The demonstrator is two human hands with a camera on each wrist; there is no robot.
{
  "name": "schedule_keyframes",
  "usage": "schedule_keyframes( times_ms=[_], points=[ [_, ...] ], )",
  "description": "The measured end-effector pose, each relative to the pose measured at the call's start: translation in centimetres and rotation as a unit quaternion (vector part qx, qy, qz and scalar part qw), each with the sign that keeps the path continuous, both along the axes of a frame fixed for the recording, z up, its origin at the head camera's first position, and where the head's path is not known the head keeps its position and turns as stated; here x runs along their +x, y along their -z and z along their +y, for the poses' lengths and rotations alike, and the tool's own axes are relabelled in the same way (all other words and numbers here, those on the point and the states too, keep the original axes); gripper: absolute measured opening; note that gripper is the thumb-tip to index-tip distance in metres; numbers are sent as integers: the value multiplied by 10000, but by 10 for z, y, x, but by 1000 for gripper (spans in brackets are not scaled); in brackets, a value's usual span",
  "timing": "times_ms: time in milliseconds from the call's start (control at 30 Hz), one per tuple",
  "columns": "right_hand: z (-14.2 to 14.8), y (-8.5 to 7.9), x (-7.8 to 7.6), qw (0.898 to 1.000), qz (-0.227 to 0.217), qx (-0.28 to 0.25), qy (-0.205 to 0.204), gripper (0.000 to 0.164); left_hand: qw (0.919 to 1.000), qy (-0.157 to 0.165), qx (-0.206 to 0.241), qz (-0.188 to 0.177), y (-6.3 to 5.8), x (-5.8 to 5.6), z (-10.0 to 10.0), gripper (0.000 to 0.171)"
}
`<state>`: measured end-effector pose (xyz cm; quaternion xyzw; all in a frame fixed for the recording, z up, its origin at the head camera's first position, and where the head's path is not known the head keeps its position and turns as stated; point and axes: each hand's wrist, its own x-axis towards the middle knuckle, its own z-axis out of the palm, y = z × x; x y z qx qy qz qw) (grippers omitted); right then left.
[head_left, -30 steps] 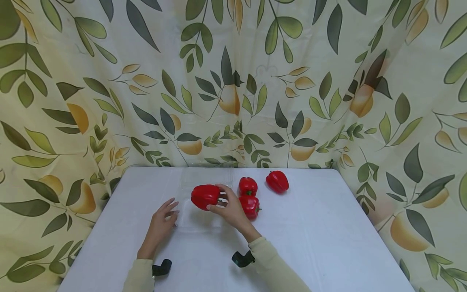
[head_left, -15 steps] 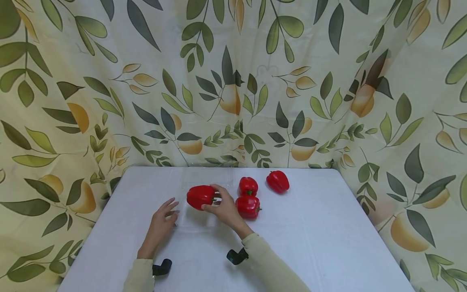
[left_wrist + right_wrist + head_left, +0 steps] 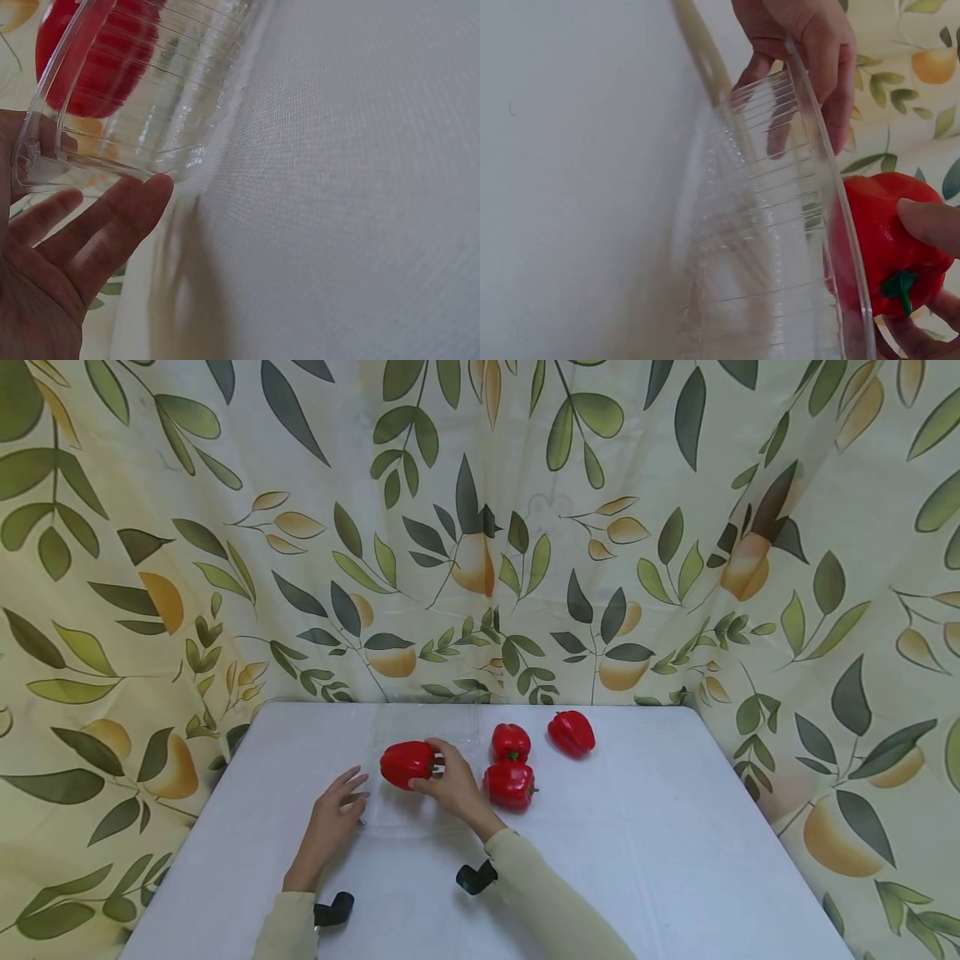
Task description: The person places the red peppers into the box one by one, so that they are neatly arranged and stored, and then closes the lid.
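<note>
A clear ribbed plastic container point(image 3: 780, 232) lies on the white table, hard to make out in the head view. My left hand point(image 3: 333, 827) holds its left side; in the left wrist view the fingers point(image 3: 124, 225) lie against the outer wall near a corner, and the thumb side is at the rim. With thumb and fingers my right hand point(image 3: 453, 783) grips a red bell pepper point(image 3: 407, 764) by its stem end, over the container. In the right wrist view this pepper, with its green stem point(image 3: 900, 287), is at the container's rim.
To the right of the container, one red bell pepper point(image 3: 511, 742) stands directly behind another pepper point(image 3: 510, 786). Farther back and right lies a third pepper point(image 3: 572, 733). A leaf-patterned curtain point(image 3: 480, 568) hangs behind the table point(image 3: 660, 852).
My right hand has carried the bell pepper a little to the left over the container, uncovering more of the front pepper on the table. My left hand stays where it was.
</note>
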<state>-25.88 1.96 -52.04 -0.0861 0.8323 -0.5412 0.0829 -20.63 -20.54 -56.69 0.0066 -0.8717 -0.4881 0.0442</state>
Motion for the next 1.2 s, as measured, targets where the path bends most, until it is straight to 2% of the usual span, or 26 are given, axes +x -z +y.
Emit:
schedule_keyframes(
  times_ms=[400,667,867,1200],
  points=[
    [-13,9,-7,9990,166,385,153,73,9995,79,28,291,3,-1,0,41],
    [-21,18,-8,9981,146,528,266,72,9999,34,53,142,0,0,2,41],
    [-26,19,-8,9974,116,593,396,72,10000,-13,42,69,-2,1,3,42],
    [-28,22,-8,9969,-164,754,156,73,10000,-40,-42,50,-3,0,2,42]
  ],
)
